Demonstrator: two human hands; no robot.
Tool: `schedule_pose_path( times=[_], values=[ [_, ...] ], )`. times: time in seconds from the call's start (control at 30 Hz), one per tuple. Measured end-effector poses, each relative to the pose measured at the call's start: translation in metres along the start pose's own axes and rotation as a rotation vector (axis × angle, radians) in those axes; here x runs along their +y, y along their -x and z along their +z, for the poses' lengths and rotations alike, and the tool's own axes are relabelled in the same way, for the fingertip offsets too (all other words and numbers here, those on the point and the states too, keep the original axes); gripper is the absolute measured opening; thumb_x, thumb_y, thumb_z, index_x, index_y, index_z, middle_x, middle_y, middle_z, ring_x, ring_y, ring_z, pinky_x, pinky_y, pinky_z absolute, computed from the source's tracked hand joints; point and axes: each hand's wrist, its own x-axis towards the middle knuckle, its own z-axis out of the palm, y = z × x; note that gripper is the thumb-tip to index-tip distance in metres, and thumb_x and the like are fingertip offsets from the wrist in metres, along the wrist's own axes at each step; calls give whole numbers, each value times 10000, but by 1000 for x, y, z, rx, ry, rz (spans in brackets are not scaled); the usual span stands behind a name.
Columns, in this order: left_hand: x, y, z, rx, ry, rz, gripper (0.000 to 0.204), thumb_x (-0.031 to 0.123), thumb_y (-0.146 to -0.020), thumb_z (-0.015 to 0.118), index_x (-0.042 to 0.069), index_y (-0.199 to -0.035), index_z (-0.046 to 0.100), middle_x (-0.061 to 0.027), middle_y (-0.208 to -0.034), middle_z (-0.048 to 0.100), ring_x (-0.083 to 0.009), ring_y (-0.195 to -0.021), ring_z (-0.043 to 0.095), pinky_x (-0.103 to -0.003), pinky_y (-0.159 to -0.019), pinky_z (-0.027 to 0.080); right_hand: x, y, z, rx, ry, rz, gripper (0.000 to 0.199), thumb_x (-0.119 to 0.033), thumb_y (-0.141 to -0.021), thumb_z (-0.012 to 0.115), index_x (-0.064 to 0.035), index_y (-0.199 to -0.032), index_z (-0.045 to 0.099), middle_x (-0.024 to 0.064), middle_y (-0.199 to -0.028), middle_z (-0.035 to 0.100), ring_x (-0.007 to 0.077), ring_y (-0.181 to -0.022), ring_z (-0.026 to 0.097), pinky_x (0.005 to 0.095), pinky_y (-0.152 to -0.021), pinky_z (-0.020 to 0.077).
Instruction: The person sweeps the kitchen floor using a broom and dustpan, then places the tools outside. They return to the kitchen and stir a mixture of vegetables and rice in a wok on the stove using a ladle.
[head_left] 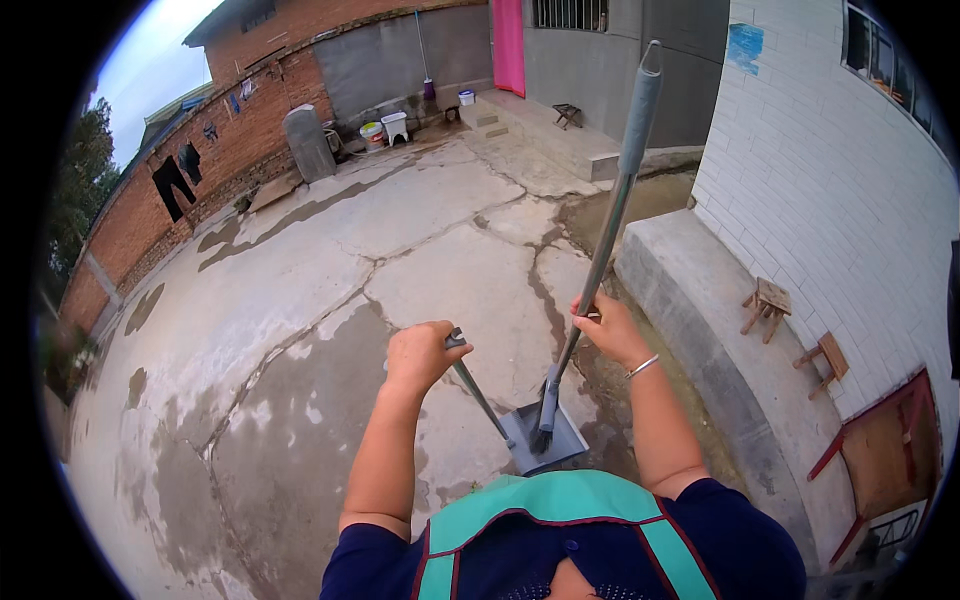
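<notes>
My left hand is closed round the grey top of the handle of a long-handled dustpan. Its grey pan rests low in front of my body. In my right hand is the metal stick of a broom, gripped partway down. The broom stands tilted, its grey-wrapped upper end with a hanging loop rising far above the hand. Its dark bristles sit in the dustpan, and whether any dirt lies under them I cannot tell.
A raised concrete ledge runs along the right, with small wooden stools and a red-framed wooden piece on it. Wet patches and cracks mark the concrete yard. Buckets and a white basin stand by the far wall.
</notes>
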Motion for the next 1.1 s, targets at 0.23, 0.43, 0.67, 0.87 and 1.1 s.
schedule_pose_path(
  times=[0.23, 0.43, 0.67, 0.87, 1.1],
  values=[
    [-189, -273, 46, 122, -153, -247, 328, 359, -680, 735, 67, -724, 593, -101, -693, 626, -293, -661, 600, -392, -560, 449, 53, -278, 15, 22, -128, 281, 245, -99, -834, 580, -56, -1073, 556, 66, -939, 599, 153, -857, 617, 293, -727, 492],
    [-323, -465, 155, -156, 249, -484, 142, 146, -744, 648, 36, -798, 577, -114, -669, 624, -222, -621, 638, -327, -559, 482, 219, -528, 76, -247, -1068, 755, 276, -148, -849, 525, -48, -1104, 487, 105, -984, 576, 255, -950, 611, 347, -769, 504],
    [-453, -633, 280, 59, 1159, -919, 108, -43, -760, 502, 21, -846, 506, -128, -1011, 613, -170, -629, 644, -242, -507, 491, 333, -780, 165, -223, -704, 856, 337, -69, -813, 543, -33, -1139, 466, 105, -972, 534, 236, -959, 610, 336, -747, 514],
    [-557, -859, 306, -7, 1147, -795, 95, -37, -755, 474, 25, -828, 477, -130, -1060, 595, -161, -618, 635, -255, -536, 496, 390, -1034, 185, -199, -720, 587, 698, -35, -802, 548, -46, -1417, 216, 217, -1234, 450, 243, -961, 613, 308, -763, 508],
    [-663, -1127, 363, -126, 1119, -667, 94, -42, -734, 461, 12, -811, 461, -125, -1015, 592, -164, -609, 638, -267, -516, 486, 428, -1281, 184, 18, -952, 714, 392, -142, -887, 542, -23, -1239, 416, 113, -1049, 575, 137, -692, 595, 219, -537, 482]
  ],
)
